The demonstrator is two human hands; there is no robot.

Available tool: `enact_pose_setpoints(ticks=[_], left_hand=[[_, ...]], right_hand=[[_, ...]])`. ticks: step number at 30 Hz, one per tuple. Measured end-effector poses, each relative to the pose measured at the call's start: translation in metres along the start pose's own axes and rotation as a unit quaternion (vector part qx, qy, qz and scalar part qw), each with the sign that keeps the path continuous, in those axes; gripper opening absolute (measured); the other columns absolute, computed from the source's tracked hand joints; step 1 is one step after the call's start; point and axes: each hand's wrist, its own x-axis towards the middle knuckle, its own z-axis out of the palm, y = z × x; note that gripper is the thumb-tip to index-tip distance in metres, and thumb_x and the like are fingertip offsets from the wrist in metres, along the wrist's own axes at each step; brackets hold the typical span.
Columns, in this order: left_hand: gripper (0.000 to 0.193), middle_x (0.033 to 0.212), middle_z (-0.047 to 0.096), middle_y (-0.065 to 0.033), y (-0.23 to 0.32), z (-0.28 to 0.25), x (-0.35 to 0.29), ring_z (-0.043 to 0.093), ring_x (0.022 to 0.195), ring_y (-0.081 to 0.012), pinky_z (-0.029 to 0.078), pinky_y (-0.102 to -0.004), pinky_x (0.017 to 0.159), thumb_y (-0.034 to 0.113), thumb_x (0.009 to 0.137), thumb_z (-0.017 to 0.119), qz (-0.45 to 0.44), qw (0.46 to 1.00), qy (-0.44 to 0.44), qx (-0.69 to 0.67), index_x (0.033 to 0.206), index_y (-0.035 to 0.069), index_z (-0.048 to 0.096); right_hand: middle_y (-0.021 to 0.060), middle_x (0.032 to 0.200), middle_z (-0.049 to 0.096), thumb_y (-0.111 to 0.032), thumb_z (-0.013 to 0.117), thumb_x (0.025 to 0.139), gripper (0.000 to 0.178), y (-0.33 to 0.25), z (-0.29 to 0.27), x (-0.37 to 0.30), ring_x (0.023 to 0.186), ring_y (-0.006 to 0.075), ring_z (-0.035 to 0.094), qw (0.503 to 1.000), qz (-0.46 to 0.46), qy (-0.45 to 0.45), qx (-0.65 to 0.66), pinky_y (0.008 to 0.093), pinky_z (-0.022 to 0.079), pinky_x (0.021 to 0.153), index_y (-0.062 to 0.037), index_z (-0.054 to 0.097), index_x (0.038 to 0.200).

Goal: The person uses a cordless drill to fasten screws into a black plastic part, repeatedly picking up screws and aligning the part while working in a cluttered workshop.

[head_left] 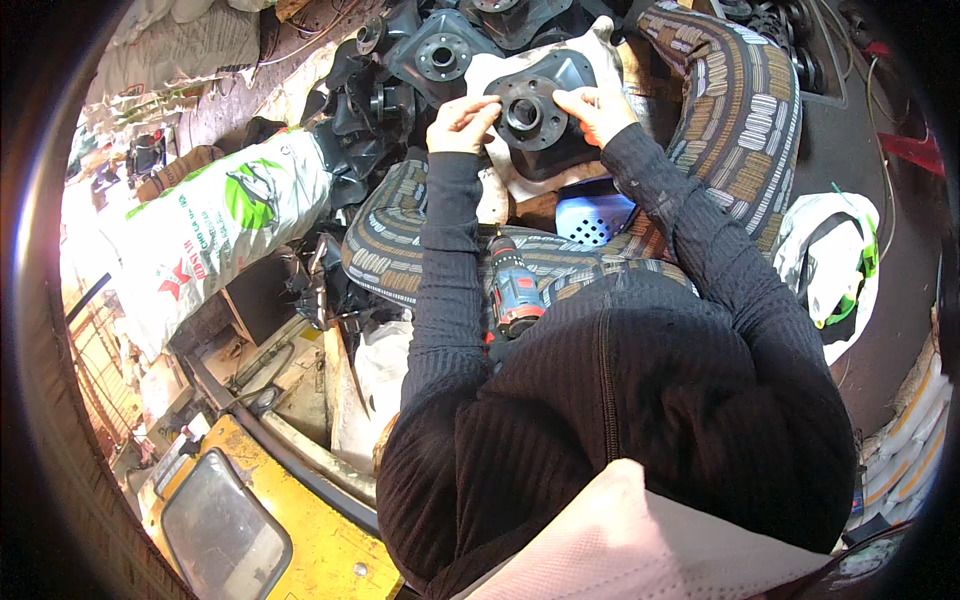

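Observation:
A black metal plate with a round flanged hub point(537, 112) lies in front of me on a white cloth point(600, 50). My left hand point(462, 122) pinches the hub's left rim with fingers curled. My right hand point(597, 108) presses its fingertips on the hub's right rim. Both arms wear black ribbed sleeves. A red and blue cordless drill point(512, 288) rests on my lap between my arms, touched by neither hand.
A pile of similar black plates point(420, 60) lies beyond and to the left. A printed white sack point(215, 225) sits at left, a blue perforated stool point(592, 218) below the plate, a white and green bag point(835, 255) at right, a yellow machine point(255, 520) at lower left.

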Motion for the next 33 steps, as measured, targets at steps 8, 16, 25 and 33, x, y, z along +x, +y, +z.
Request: enact_pose_setpoints(ticks=[8, 16, 25, 33], left_hand=[[0.028, 0.086, 0.062, -0.0021, -0.021, -0.003, 0.021, 0.058, 0.073, -0.0132, 0.050, -0.0328, 0.060, 0.022, 0.078, 0.069, -0.288, 0.941, -0.072, -0.165, 0.101, 0.008, 0.060], [0.028, 0.088, 0.061, -0.0053, -0.049, -0.003, 0.032, 0.057, 0.078, -0.0172, 0.049, -0.0404, 0.071, 0.020, 0.077, 0.069, -0.298, 0.943, -0.029, -0.143, 0.099, 0.006, 0.060], [0.032, 0.092, 0.063, -0.0052, -0.039, 0.003, 0.020, 0.060, 0.081, -0.0183, 0.050, -0.0408, 0.073, 0.019, 0.078, 0.070, -0.239, 0.959, -0.028, -0.150, 0.105, 0.006, 0.059], [0.032, 0.101, 0.063, -0.0069, -0.052, 0.018, 0.016, 0.061, 0.086, -0.0172, 0.047, -0.0362, 0.075, 0.026, 0.081, 0.067, -0.229, 0.960, 0.018, -0.160, 0.106, 0.006, 0.061]], right_hand=[[0.0013, 0.074, 0.062, -0.038, 0.068, 0.078, 0.036, 0.007, -0.001, 0.001, 0.062, 0.0074, 0.050, 0.999, 0.003, 0.032, -0.043, 0.0231, 0.041, 0.057, -0.0032, 0.068, 0.088], [0.0052, 0.077, 0.065, -0.040, 0.065, 0.079, 0.038, 0.022, 0.003, 0.009, 0.070, 0.0101, 0.056, 0.996, -0.007, 0.030, -0.078, 0.0254, 0.045, 0.067, -0.0035, 0.068, 0.088], [0.0052, 0.077, 0.065, -0.044, 0.067, 0.077, 0.041, 0.036, 0.005, 0.017, 0.070, 0.0117, 0.058, 0.993, -0.038, 0.066, -0.094, 0.0262, 0.046, 0.068, -0.0042, 0.069, 0.087], [0.0061, 0.074, 0.065, -0.043, 0.070, 0.074, 0.040, 0.035, -0.003, 0.013, 0.067, 0.0126, 0.059, 0.971, -0.044, 0.113, -0.204, 0.0255, 0.046, 0.066, -0.0032, 0.069, 0.078]])
